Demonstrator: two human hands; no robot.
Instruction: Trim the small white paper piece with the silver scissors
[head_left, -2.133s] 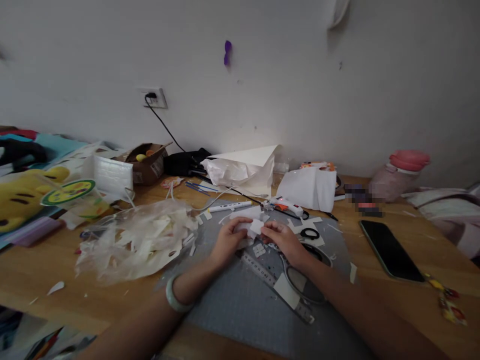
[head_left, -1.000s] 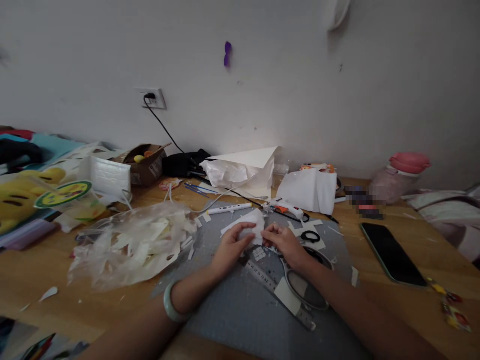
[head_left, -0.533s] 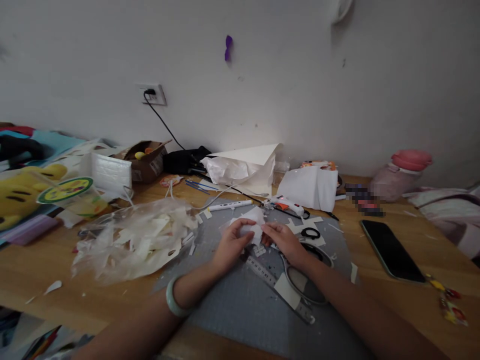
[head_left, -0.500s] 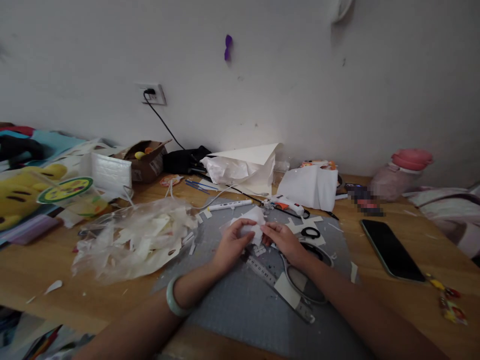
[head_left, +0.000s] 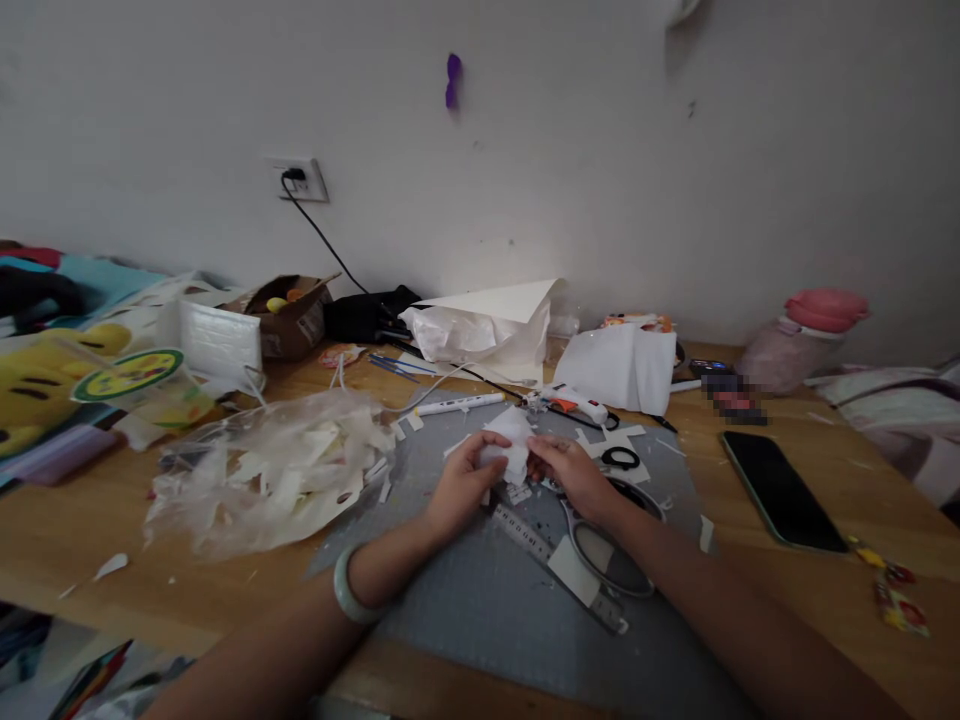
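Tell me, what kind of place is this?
It looks like a craft desk at home, probably. A grey cutting mat lies on the wooden table, with a glue gun, a ruler and paper scraps in a bag. Both hands hold a small white paper piece.

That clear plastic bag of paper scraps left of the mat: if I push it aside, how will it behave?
The plastic bag looks thin and crumpled, so it would probably deform and drag rather than slide as one piece. Its filling of loose white paper scraps suggests it is light. Strips already lie by its edge near the cutting mat, so more may spill.
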